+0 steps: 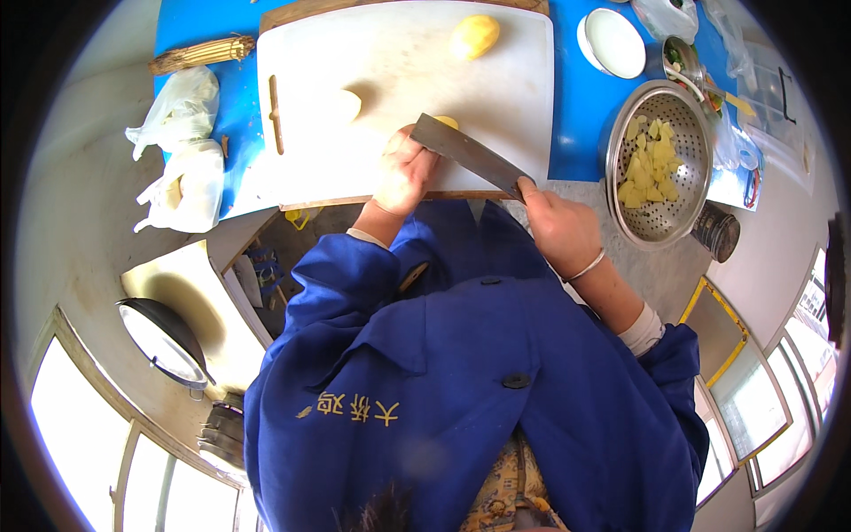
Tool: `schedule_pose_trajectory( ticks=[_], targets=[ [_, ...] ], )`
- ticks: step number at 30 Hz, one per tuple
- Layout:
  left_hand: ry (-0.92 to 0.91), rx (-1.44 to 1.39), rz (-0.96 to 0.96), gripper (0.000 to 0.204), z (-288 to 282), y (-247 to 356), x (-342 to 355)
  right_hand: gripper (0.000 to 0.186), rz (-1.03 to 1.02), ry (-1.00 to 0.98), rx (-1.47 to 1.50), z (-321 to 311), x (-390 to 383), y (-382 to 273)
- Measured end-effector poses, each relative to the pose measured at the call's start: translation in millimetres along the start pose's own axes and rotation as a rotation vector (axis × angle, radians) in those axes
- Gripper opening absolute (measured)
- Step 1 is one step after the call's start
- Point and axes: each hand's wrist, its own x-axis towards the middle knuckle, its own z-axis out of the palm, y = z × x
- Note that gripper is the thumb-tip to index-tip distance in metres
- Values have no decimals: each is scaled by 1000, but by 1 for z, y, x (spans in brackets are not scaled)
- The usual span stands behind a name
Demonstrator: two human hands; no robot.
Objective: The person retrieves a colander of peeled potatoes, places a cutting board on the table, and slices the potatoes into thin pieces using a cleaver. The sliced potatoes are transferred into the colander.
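My right hand (563, 229) is wrapped round the handle of a cleaver (479, 158), its broad dark blade slanting up and left over the near part of the white cutting board (301, 66). My left hand (404, 176) is closed at the blade's far end, fingers bent around a potato piece (446, 121). Most of that piece is hidden by the blade and fingers; a yellow bit shows past the blade. A pale cut potato (347, 105) lies left of my left hand. Farther off, a whole peeled potato (476, 37) rests near the board's back edge.
Right of the board, a steel colander (618, 213) holds potato chunks (651, 168). Behind it stand a white bowl (612, 43) and a metal pot (674, 58) with food scraps. Plastic bags (191, 182) and a bundle of sticks (202, 54) lie left on the blue table (581, 133).
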Motion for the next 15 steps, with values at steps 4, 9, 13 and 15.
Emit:
schedule_pose_trajectory(
  ticks=[4, 9, 13, 15],
  targets=[
    [12, -33, 22, 40, 2, -5, -1, 34, 36, -29, 2, -3, 1, -5],
    [7, -15, -77, 40, -1, 2, -1, 26, 190, -52, 188, -4, 0, -3],
    [-78, 16, -142, 53, -14, -2, 3, 24, 272, 1, 305, -5, -4, 5],
    [-128, 66, -120, 51, -21, -10, 8, 23, 297, 0, 323, -3, -6, 8]
  ],
)
